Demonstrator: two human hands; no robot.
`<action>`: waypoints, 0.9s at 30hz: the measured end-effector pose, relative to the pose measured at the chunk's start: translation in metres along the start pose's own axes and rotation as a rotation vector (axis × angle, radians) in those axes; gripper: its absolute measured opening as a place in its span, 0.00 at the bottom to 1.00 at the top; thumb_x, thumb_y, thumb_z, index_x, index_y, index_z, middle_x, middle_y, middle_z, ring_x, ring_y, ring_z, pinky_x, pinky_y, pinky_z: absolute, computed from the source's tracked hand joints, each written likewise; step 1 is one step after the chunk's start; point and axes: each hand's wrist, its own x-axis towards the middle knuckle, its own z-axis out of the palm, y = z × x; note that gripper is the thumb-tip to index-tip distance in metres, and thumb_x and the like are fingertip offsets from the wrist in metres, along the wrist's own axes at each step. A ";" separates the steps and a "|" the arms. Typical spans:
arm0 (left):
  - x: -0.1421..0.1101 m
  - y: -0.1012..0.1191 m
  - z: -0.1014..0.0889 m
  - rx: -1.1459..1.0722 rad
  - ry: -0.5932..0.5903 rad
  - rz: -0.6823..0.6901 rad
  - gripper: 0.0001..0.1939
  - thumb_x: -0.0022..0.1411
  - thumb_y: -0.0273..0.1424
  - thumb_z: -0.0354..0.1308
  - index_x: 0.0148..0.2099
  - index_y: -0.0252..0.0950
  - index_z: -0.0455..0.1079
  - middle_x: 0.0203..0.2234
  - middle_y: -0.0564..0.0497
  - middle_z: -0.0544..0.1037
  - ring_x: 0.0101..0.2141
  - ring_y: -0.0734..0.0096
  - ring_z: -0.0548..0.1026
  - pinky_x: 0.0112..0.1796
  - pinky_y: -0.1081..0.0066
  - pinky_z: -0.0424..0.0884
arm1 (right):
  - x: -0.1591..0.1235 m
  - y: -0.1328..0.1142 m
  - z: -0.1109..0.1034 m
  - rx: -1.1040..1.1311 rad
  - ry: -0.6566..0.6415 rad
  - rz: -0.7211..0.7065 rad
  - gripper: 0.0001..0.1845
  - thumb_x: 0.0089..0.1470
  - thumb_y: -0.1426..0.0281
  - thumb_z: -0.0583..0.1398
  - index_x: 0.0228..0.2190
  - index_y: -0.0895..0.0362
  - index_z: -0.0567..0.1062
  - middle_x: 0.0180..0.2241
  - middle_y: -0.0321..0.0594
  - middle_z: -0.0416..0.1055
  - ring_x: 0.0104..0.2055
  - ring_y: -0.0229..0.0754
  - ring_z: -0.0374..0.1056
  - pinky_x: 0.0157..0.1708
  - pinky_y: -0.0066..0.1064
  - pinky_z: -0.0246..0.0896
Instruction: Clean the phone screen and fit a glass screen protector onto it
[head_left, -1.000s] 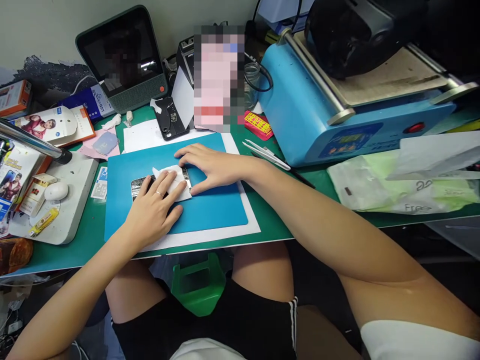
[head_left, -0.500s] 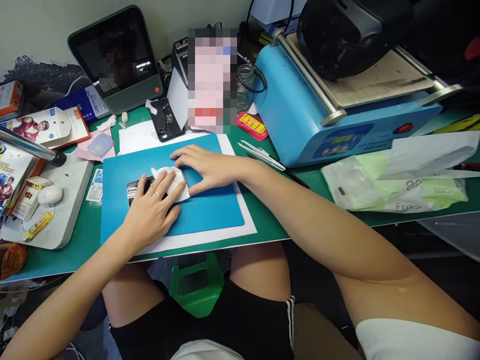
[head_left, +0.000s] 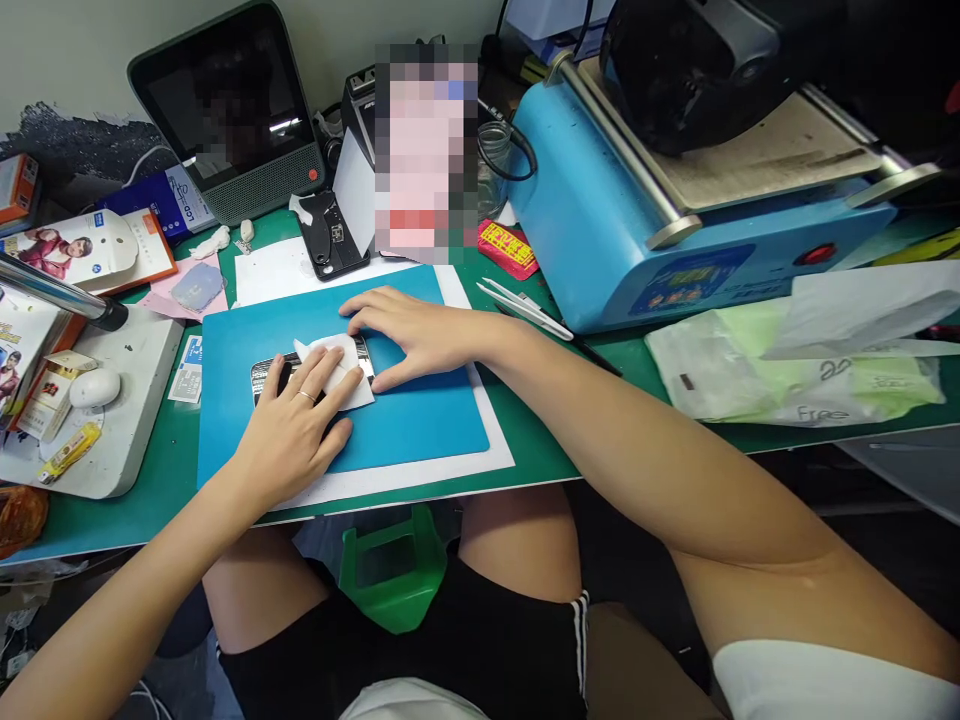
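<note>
Since the earlier frame the left hand (head_left: 289, 430), with the white tissue (head_left: 352, 350) beneath its fingers, has slid slightly leftward and nearer the body, while the right hand (head_left: 412, 335) has hardly moved. The left lies almost flat, fingers spread, pressing the tissue down rather than clenching it. The right arches around the right end of a dark, shiny, phone-like device (head_left: 263, 372), thumb at the near corner and fingers by the far edge; whether they pinch it or only brace it I cannot tell. That device lies flat on the blue mat (head_left: 420, 420), its middle hidden by tissue and fingers. It looks light, thin and stiff, and its reflective face suggests glass: probably slick, and liable to crack under a hard point load or a twist. Best hold is by the long edges or the two corners of an end, thumb opposite fingers, with broad, even pressure from above. The tissue, soft and limp, should give under a flat hand and tear if dragged by a corner. Farther out, a white sheet (head_left: 499, 452) shows under the mat on the green table (head_left: 172, 440), tweezers (head_left: 525, 308) lie beyond the right forearm, and a blue machine (head_left: 637, 230) stands past them
</note>
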 end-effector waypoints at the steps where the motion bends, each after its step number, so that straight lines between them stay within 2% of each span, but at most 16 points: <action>1: -0.003 -0.002 0.000 -0.004 -0.001 -0.006 0.31 0.83 0.40 0.42 0.82 0.46 0.56 0.82 0.44 0.54 0.80 0.44 0.54 0.76 0.33 0.51 | 0.000 0.000 0.000 -0.001 -0.003 0.007 0.37 0.54 0.49 0.73 0.58 0.54 0.73 0.73 0.55 0.62 0.76 0.66 0.54 0.73 0.64 0.55; 6: -0.023 -0.018 0.005 -0.005 0.005 -0.024 0.32 0.84 0.40 0.40 0.83 0.41 0.53 0.82 0.40 0.50 0.80 0.43 0.53 0.75 0.33 0.52 | -0.002 0.000 -0.001 0.018 -0.010 0.012 0.37 0.55 0.49 0.73 0.58 0.53 0.74 0.73 0.53 0.61 0.76 0.66 0.53 0.74 0.63 0.54; 8: -0.033 -0.026 0.009 -0.006 0.043 -0.035 0.32 0.84 0.41 0.40 0.83 0.40 0.53 0.82 0.40 0.50 0.80 0.42 0.54 0.75 0.33 0.53 | -0.002 0.000 -0.002 0.025 -0.011 0.012 0.36 0.55 0.49 0.73 0.59 0.53 0.74 0.73 0.53 0.61 0.76 0.66 0.53 0.74 0.64 0.54; 12: -0.053 -0.040 0.015 -0.020 0.044 -0.044 0.33 0.83 0.40 0.42 0.84 0.40 0.50 0.82 0.41 0.49 0.80 0.43 0.52 0.76 0.33 0.53 | -0.004 -0.001 -0.002 0.037 -0.025 0.038 0.38 0.56 0.46 0.72 0.60 0.53 0.73 0.74 0.54 0.61 0.77 0.66 0.53 0.74 0.65 0.54; 19: -0.080 -0.051 0.024 -0.041 0.056 -0.035 0.35 0.83 0.40 0.42 0.85 0.37 0.45 0.82 0.40 0.50 0.80 0.45 0.53 0.76 0.35 0.54 | -0.006 -0.007 -0.002 0.063 -0.051 0.094 0.41 0.55 0.43 0.72 0.60 0.53 0.74 0.74 0.55 0.60 0.77 0.70 0.52 0.74 0.69 0.52; 23: -0.076 -0.054 0.026 -0.063 0.078 0.002 0.34 0.84 0.40 0.42 0.84 0.36 0.48 0.82 0.40 0.51 0.80 0.46 0.53 0.76 0.38 0.54 | -0.007 -0.009 -0.002 0.086 -0.057 0.128 0.40 0.54 0.44 0.72 0.60 0.52 0.74 0.75 0.54 0.59 0.77 0.70 0.52 0.75 0.69 0.52; 27: -0.044 -0.049 0.018 -0.074 0.087 0.053 0.36 0.83 0.44 0.43 0.82 0.28 0.51 0.81 0.34 0.53 0.79 0.39 0.55 0.75 0.36 0.58 | -0.006 -0.008 -0.001 0.093 -0.055 0.124 0.41 0.53 0.43 0.73 0.59 0.52 0.75 0.74 0.53 0.60 0.77 0.70 0.51 0.75 0.69 0.51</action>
